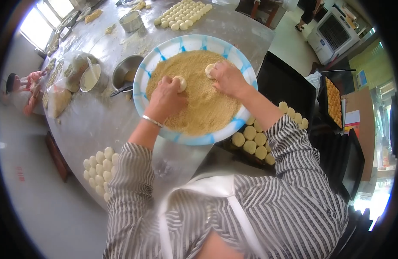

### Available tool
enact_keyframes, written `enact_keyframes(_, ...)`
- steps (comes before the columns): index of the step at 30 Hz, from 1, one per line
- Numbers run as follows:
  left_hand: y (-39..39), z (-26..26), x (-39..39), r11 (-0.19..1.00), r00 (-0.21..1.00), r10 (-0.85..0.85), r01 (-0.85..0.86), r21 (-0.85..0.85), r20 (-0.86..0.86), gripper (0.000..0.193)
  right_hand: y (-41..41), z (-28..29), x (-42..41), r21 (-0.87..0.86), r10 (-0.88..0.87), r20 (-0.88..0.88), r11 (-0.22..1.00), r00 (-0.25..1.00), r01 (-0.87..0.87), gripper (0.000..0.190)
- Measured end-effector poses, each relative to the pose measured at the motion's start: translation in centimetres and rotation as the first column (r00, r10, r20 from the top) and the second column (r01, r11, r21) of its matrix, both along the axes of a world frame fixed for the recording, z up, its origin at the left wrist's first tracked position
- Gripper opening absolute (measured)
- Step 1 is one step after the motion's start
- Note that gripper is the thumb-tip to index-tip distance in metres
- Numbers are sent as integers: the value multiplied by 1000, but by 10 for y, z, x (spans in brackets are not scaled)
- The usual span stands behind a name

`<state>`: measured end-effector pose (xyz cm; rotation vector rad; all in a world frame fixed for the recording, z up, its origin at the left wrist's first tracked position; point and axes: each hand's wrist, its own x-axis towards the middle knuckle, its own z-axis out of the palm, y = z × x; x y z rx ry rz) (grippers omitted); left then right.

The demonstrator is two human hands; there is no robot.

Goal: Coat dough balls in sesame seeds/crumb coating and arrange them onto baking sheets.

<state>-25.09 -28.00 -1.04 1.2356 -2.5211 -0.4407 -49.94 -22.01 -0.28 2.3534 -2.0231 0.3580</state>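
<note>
A wide white basin with blue streaks [247,69] is filled with golden sesame seeds or crumbs [205,113]. Inside its rim, my left hand [168,98] grips a round white dough piece [180,84] just over the golden layer. Farther right, my right hand [228,77] has its fingers closed on another dough piece [210,71]. To the right of the basin, coated round cakes [249,132] lie in rows on a black baking tray [283,74], partly hidden by my right forearm. Plain white dough balls [100,166] sit on the metal table [89,126] beside my left sleeve.
More dough balls [184,14] are grouped at the table's far side. A steel bowl with a dark-handled tool [123,71], a metal pot [131,21] and a white-filled container [90,77] stand left. Two people [27,84] [310,14] are at the edges. A tray of browned pastries [334,102] is right.
</note>
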Motion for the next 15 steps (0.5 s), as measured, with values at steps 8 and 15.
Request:
enact_keyframes(8,-3,-10,-7,994,997,13,-5,-106,70,47,-11,-23,-3,-38,91,-47,995,995,-93,46)
enact_keyframes(15,10,8,-2,995,1000,-8,9,-104,16,43,6,-2,6,-29,108,-155,993,982,-113,41)
